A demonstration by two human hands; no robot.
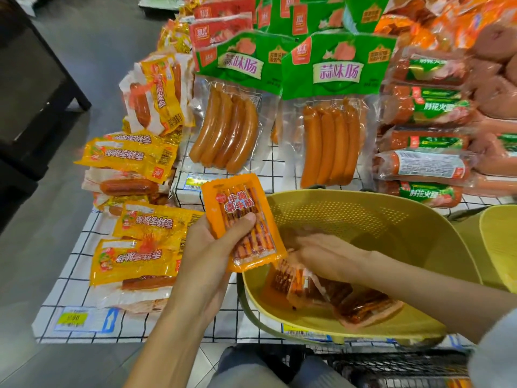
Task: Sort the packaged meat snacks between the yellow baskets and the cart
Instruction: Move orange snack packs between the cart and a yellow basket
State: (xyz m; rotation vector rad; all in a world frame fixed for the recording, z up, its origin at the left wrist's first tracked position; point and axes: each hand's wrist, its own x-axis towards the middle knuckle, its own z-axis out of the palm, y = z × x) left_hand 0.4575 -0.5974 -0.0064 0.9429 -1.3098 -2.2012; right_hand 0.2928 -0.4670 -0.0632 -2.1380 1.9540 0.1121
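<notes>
My left hand (208, 247) grips an orange meat-stick packet (242, 219) upright over the left rim of a yellow perforated basket (363, 217). My right hand (321, 254) reaches into that basket, blurred, its fingers down among several orange packets (361, 305) lying on the bottom; whether it holds one cannot be told. A second yellow basket (500, 247) shows at the right edge. The black wire cart (397, 365) is at the bottom, below the basket.
A checked cloth (64, 301) covers the display. Yellow sausage packs (140, 247) lie at left, green-topped sausage packs (333, 113) behind, ham rolls (425, 163) at right. Dark furniture (30, 88) stands on the grey floor to the left.
</notes>
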